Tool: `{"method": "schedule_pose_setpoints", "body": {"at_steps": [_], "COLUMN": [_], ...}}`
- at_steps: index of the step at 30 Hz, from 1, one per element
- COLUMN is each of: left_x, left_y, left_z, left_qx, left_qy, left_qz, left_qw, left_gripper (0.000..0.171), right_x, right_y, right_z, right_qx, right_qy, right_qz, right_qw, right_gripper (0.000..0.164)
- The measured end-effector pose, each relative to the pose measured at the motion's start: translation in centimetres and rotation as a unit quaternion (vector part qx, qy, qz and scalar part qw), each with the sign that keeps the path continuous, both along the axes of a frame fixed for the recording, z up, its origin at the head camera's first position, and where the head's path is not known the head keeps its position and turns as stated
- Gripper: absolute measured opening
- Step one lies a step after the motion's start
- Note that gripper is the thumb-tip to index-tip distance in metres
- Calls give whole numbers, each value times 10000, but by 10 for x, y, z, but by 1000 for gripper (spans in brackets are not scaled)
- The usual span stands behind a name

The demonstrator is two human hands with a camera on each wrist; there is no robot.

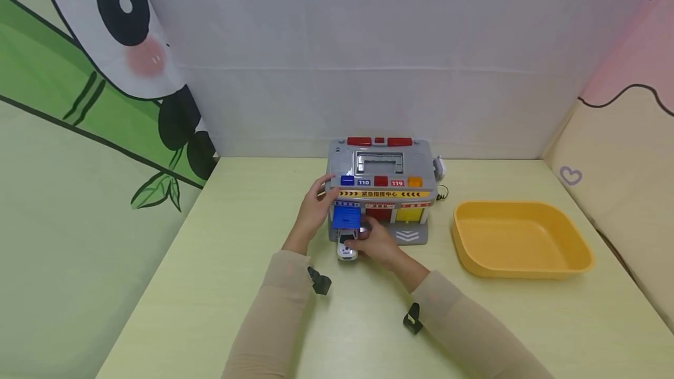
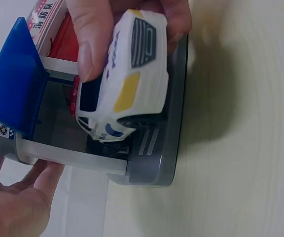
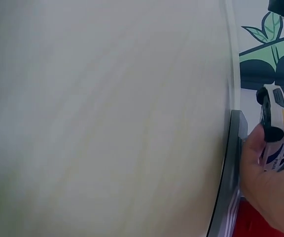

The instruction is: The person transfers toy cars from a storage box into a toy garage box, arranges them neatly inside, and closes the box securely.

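A grey toy emergency station (image 1: pixel 380 162) stands on the table, its blue garage door (image 1: pixel 346 217) swung up. My right hand (image 1: pixel 378 243) pinches a white toy police car (image 1: pixel 347 248) at the mouth of that bay. In the left wrist view the car (image 2: pixel 144 64) shows its grille and yellow headlight, tilted, its rear toward the opening. My left hand (image 1: pixel 313 211) grips the station's left front edge beneath the roof; part of its fingers is hidden. The right wrist view shows the car (image 3: pixel 279 116) between thumb and fingers.
To the right of the station lies a yellow tray (image 1: pixel 521 238). A red door (image 1: pixel 378 214) and a yellow door (image 1: pixel 409 215) are down beside the blue bay. A coiled black cord (image 1: pixel 443 193) hangs at the station's right side. A white cloth (image 1: pixel 368 63) rises behind the table.
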State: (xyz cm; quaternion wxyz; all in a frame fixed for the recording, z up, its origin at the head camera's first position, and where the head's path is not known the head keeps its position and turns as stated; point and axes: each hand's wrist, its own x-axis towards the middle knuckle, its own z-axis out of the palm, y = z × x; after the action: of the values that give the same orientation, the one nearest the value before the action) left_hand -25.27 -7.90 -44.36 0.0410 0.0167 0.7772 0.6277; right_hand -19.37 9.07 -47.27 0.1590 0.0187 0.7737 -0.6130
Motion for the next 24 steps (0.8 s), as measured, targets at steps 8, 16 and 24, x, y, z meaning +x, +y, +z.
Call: {"method": "schedule_pose_setpoints", "body": {"at_steps": [8,16,24], "left_x": [0,-1,-1], "left_y": [0,-1,-1], "left_z": [-2,-3,-1], "left_qx": [-11,61,99], "left_qy": [45,104,58], "left_qz": [20,-23,-18], "left_qw": [10000,9999,9999], "left_gripper": [50,49,49], "right_x": [-4,-8,-8], "right_y": [-3,0,-1], "right_z": [1,2,4], "right_qx": [-89,-81,-661], "right_qy": [-134,-388,-639], "right_qz": [-243,-262,-447], "right_qw": [9996,9989,9948], "right_gripper": [68,45,49]}}
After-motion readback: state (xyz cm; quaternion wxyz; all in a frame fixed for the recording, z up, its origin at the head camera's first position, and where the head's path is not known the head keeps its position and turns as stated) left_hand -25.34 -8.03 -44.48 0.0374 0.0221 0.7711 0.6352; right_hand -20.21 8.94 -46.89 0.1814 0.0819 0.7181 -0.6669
